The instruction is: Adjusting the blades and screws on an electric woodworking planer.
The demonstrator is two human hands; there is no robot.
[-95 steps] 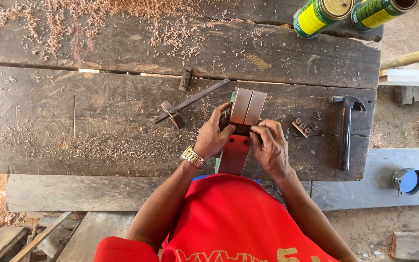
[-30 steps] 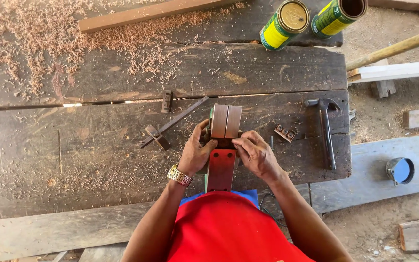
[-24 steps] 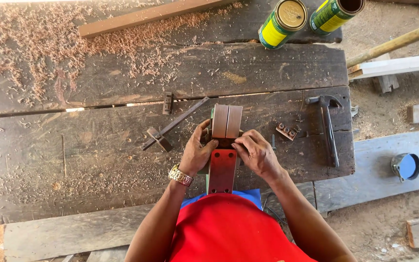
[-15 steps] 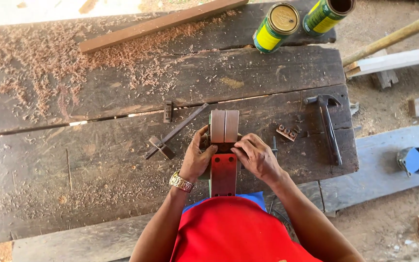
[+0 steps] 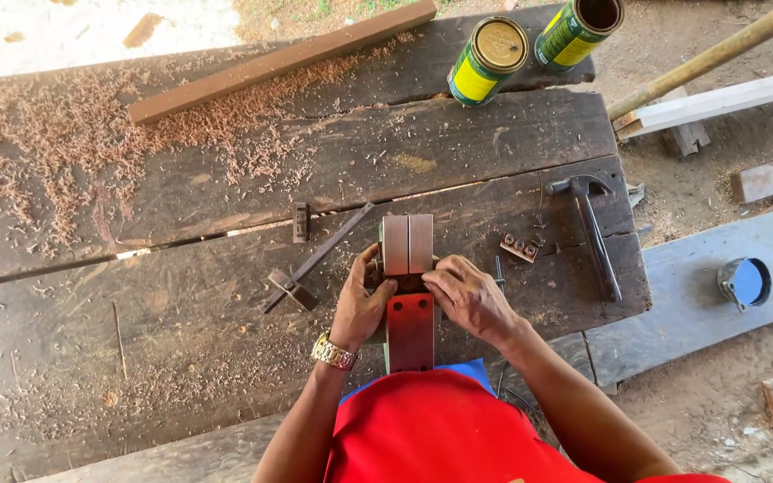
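Both hands seemingly grip the red tool on the workbench.

Red plate; yellow-green cans; blue lid.

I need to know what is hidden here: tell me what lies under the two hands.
The left hand and right hand rest on a red metal plate and a wooden block on the workbench. Their palms cover where the two parts meet.
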